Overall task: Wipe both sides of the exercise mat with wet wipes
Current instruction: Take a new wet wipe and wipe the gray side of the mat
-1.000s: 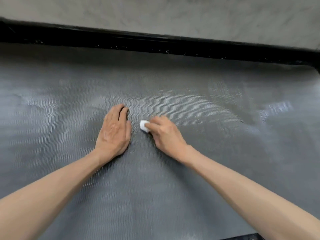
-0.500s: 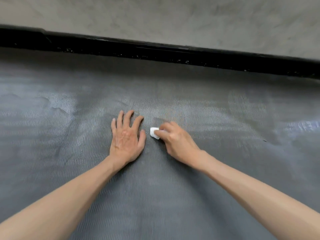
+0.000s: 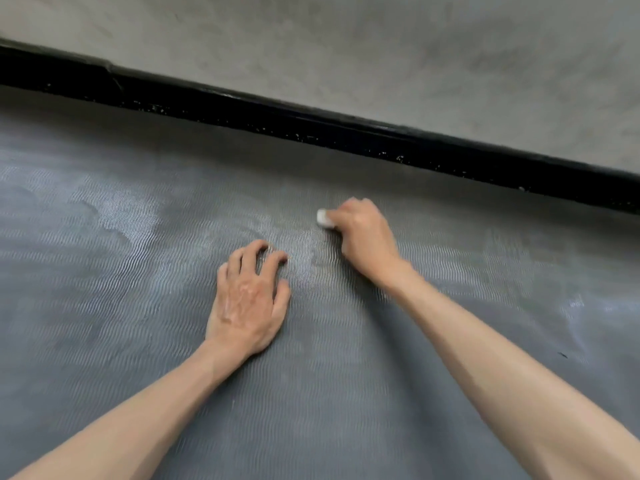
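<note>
A dark grey exercise mat (image 3: 121, 306) with a fine wavy texture lies flat and fills most of the view. Shiny damp patches show on it at the left and far right. My right hand (image 3: 365, 237) grips a small folded white wet wipe (image 3: 324, 217) and presses it on the mat, up toward the far edge. Only the wipe's left end shows past the fingers. My left hand (image 3: 249, 303) rests palm down on the mat, nearer to me, its fingers spread and slightly bent.
A black skirting strip (image 3: 311, 129) runs along the mat's far edge, sloping down to the right. Above it rises a grey concrete-look wall (image 3: 381, 53). A small dark speck (image 3: 562, 355) sits on the mat at the right.
My right hand has slid the wipe away from me toward the skirting, apart from the left hand. The left hand stays planted, fingers now more bent. The view has tilted.
</note>
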{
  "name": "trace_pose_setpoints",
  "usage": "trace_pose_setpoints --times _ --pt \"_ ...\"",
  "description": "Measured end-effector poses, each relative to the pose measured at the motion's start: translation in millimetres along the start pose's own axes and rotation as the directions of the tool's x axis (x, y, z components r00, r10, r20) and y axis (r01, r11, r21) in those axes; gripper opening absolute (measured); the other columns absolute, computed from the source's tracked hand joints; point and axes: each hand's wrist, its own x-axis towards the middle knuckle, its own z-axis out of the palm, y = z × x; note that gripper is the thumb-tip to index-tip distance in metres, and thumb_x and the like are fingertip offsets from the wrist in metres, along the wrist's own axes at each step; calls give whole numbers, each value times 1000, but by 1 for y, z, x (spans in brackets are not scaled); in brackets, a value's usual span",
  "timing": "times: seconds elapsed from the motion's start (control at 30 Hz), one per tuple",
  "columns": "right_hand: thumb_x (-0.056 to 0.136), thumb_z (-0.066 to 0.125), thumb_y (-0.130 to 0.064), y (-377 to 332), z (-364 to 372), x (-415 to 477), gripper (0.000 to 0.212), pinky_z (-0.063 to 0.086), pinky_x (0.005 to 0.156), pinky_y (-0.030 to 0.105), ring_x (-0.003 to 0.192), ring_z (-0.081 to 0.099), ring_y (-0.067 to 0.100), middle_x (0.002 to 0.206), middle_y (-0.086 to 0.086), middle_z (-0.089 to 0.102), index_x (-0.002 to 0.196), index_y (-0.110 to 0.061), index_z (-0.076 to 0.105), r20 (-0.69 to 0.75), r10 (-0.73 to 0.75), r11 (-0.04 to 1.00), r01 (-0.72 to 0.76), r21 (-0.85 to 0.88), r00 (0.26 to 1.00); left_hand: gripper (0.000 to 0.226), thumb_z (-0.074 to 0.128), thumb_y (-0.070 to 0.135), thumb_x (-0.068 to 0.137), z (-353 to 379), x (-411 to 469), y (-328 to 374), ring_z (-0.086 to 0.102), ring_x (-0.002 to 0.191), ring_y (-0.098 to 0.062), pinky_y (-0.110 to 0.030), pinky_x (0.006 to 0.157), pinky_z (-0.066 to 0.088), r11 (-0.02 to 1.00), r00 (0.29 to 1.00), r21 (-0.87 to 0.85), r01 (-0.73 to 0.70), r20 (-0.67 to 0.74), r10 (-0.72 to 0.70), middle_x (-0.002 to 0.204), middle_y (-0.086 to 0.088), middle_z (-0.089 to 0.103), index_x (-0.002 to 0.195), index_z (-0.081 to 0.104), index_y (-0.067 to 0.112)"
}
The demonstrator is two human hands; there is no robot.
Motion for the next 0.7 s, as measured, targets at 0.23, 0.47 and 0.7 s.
trace_pose_setpoints --times 0.23,0.47,0.7 --pt "68 60 15 -4 1 -21 27 37 56 33 67 48 28 81 8 61 83 -5 70 -22 -94 996 94 -9 995 47 37 41 88 -4 2 0 42 123 -30 -48 100 41 999 996 12 52 67 -53 137 -10 47 126 54 18" --pt "66 54 15 27 4 84 42 36 63 29 72 59 36 78 13 65 93 -10 77 27 68 997 -67 -41 997 40 41 36 90 0 0 -2 38 125 -27 -47 104 37 997 996 -34 67 63 -65 140 -7 45 126 52 21" --pt "70 54 11 18 -1 43 34 39 62 31 70 57 33 82 12 66 90 -7 75 75 -70 997 72 -20 995 42 40 36 90 1 2 0 39 123 -27 -47 103 38 996 994 -34 76 76 -74 140 -8 45 127 54 20"
